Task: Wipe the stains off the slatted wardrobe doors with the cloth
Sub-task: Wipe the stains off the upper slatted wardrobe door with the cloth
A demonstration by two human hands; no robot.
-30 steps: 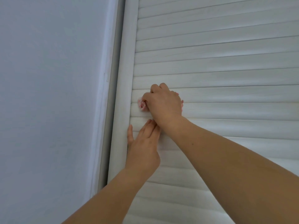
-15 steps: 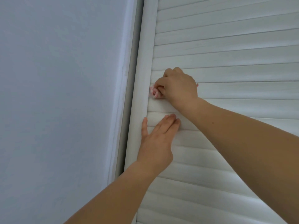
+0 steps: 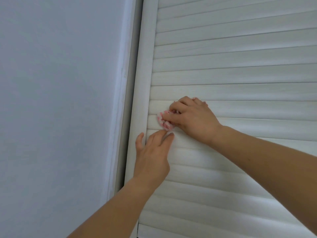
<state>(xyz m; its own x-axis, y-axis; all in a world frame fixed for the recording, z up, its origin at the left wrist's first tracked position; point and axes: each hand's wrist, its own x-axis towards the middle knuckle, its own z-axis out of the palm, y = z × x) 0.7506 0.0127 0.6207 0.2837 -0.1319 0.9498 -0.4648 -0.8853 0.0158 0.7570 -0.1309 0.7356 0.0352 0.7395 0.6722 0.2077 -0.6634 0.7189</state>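
Just above the left hand (image 3: 151, 157), the right hand (image 3: 192, 117) pinches a bunched pink-and-white cloth (image 3: 164, 120) against a slat of the white slatted wardrobe door (image 3: 240, 66), close beside its rounded white frame post (image 3: 143, 83). The left hand lies flat, fingers spread on the slats, bracing. This looks like mid-wipe at the slat's end; next, I'd judge, a firm stroke along the groove.

The right hand (image 3: 192, 117) presses a bunched pink-and-white cloth (image 3: 164, 121) against the slatted door (image 3: 240, 74) while the left hand (image 3: 152, 157) lies flat just below.
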